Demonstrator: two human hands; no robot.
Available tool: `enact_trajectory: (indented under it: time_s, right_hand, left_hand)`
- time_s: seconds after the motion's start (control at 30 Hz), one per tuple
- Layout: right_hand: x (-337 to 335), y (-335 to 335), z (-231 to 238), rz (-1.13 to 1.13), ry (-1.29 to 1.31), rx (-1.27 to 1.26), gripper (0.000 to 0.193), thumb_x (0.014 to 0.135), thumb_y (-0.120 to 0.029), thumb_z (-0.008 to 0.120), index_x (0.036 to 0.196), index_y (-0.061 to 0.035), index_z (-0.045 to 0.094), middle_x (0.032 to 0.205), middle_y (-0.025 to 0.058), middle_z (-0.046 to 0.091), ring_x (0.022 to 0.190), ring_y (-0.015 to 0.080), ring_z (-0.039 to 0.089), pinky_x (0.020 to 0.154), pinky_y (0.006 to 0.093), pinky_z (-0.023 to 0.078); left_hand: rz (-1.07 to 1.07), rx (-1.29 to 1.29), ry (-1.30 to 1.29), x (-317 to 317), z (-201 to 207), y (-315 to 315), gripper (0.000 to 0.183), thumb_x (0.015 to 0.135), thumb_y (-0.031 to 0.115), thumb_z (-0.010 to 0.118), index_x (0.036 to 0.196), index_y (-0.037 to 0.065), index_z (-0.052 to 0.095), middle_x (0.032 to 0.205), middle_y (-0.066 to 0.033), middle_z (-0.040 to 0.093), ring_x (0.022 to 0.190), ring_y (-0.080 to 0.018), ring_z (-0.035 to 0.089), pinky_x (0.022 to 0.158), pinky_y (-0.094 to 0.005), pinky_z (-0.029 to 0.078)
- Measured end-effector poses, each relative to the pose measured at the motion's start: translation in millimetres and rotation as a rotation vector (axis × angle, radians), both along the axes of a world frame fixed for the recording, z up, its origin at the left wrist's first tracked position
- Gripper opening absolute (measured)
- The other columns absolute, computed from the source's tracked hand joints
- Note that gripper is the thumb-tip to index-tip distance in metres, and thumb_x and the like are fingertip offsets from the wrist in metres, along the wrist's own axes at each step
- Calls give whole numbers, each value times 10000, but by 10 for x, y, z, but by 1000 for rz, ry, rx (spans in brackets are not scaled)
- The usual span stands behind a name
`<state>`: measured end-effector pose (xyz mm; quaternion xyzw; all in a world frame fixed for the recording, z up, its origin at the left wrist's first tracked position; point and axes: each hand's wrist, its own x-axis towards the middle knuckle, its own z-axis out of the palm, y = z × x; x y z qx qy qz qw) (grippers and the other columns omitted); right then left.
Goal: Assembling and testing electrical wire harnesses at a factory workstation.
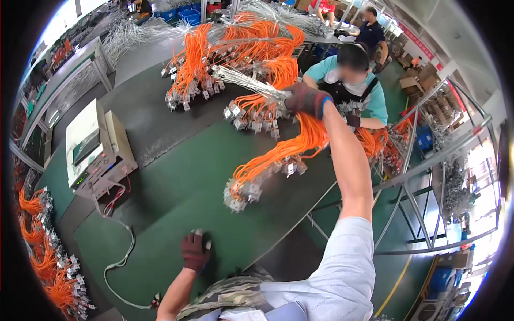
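Note:
My right hand (309, 100), in a dark red and grey glove, reaches far across the bench. Its fingers are wrapped round one end of a bundle of thin whitish strands (246, 81), which points to the left; I cannot tell whether they are wires or ties. Under and around it lie bundles of orange cables (284, 152) with silvery connectors at their ends. My left hand (195, 250), gloved alike with bare fingertips, rests near the front edge of the green mat (176, 203). Its fingers are apart and hold nothing.
A cream tester box (99, 150) stands at the left, its cable (128, 251) trailing over the mat. More orange cables (48, 257) line the left edge. A co-worker (353, 80) works across the bench. A metal-framed rack (417, 187) stands at the right.

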<state>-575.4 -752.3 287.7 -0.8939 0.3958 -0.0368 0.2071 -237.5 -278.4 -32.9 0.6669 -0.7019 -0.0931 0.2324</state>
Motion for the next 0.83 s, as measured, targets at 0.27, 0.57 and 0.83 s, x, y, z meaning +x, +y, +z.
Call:
enact_trajectory:
  time_s: [0.27, 0.57, 0.83]
  right_hand:
    - [675, -1095, -730, -362, 147, -647, 491, 834, -233, 694, 1312, -120, 688, 1227, 204, 732, 1200, 398, 675, 1049, 501, 536]
    - [1476, -1054, -775, -17, 26, -644, 383, 945, -231, 639, 1279, -61, 717, 1374, 186, 690, 1179, 377, 661, 991, 546, 534]
    - [1266, -673, -1033, -158, 122, -888, 579, 989, -555, 651, 1367, -118, 693, 1535, 147, 587, 1245, 441, 640, 1051, 727, 458]
  left_hand:
    - [196, -26, -105, -39, 207, 57, 520, 808, 291, 801, 1263, 80, 666, 1174, -213, 684, 1064, -415, 660, 909, -545, 529]
    - [62, 154, 15, 94, 344, 97, 401, 916, 307, 713, 1246, 82, 675, 1161, -157, 688, 1000, -354, 698, 821, -489, 566]
    - [46, 54, 83, -21, 196, 40, 329, 929, 292, 691, 1174, 74, 660, 1102, -152, 657, 975, -367, 672, 839, -482, 546]
